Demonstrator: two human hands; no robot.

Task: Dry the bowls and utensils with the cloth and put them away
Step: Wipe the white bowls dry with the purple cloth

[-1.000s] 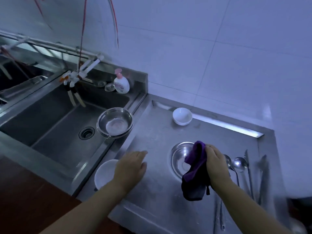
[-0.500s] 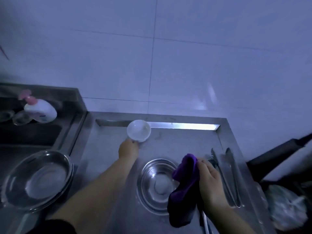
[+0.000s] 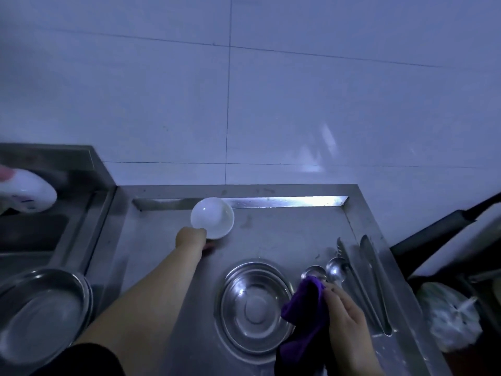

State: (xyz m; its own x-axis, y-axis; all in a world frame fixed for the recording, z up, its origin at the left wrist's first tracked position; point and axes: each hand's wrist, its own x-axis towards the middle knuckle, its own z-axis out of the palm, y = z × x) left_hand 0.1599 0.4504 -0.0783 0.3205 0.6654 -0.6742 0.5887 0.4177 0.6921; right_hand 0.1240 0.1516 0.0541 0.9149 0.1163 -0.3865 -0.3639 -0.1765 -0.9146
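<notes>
Head view, the only one, looked down on a steel surface that ended at a white tiled wall. At about 11 o'clock from the middle of this surface stood a small white bowl, close to the back edge. The left hand reached to it and held its near rim; the fingers were mostly hidden behind the hand, so how they were curled I could not tell exactly, but they gripped the bowl at its 7 o'clock side. The bowl seemed slightly tilted toward the camera.

At 6 o'clock from the white bowl a steel bowl stood upright on the surface, well apart from it. The right hand was at the 3 o'clock side of the steel bowl, and its fingers were closed around a purple cloth, which hung down over the bowl's right rim. Just beyond the cloth, at 12 o'clock from the right hand, lay two spoons side by side, their bowls up. At 3 o'clock from them long steel utensils lay along the right edge of the surface; their kind was not clear.

At the far left another wide steel bowl rested at the sink, and a white bottle stood behind the sink.
</notes>
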